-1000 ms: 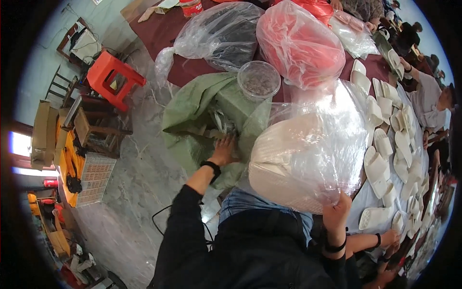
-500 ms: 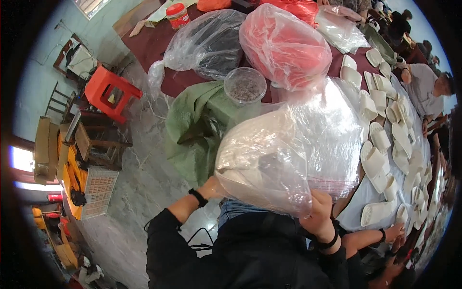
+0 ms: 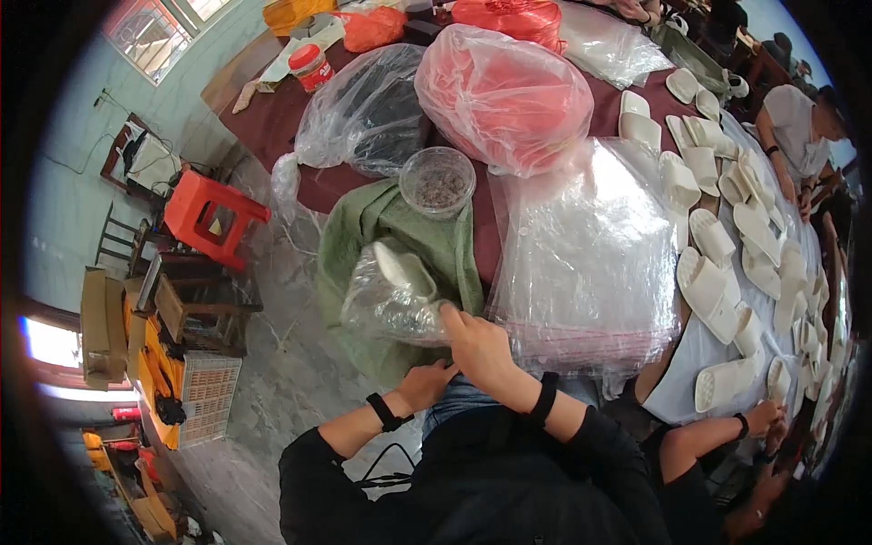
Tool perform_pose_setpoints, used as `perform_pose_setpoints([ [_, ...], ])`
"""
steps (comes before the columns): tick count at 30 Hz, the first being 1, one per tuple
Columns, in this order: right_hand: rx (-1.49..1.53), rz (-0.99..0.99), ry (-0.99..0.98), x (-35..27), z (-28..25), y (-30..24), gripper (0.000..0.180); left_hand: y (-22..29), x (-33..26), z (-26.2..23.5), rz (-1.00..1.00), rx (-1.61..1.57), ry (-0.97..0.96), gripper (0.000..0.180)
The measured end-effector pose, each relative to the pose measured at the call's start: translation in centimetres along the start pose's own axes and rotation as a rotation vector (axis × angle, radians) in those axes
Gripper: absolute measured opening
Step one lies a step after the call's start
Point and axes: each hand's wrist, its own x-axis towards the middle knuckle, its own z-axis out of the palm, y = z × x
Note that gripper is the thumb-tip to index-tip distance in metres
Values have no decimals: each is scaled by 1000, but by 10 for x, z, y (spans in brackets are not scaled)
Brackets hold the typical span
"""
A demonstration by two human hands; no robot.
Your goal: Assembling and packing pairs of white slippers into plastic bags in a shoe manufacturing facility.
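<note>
A clear bagged slipper [image 3: 395, 295] is being held just off the near edge of the table [image 3: 272, 127], over a green sack [image 3: 363, 227] hanging from that edge. The bag's lower rim is being gripped by the right hand [image 3: 477, 350]; the left hand [image 3: 427, 381] is being kept beneath it, its grip impossible to tell. A stack of clear bags [image 3: 586, 263] is lying beside it. Farther in, a round tub [image 3: 438, 180] is sitting before a red bag [image 3: 504, 95].

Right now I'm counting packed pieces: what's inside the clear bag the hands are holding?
Inside the clear bag, one white slipper shows through the plastic. The right hand grips its edge; the left hand sits below. Crinkled plastic hides whether a second slipper lies underneath.
</note>
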Motion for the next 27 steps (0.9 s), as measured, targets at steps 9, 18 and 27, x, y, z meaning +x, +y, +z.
perform_pose_setpoints([
  [9, -191, -392, 80, -19, 34, 32, 48, -5, 7, 2, 55, 80, 158, 31],
  [18, -561, -322, -188, -28, 10, 37, 18, 2, 16, -3, 24, 146, 103, 50],
  [27, -598, -168, 40, -24, -12, 40, 12, -1, 43, -63, 71, -235, 737, 73],
])
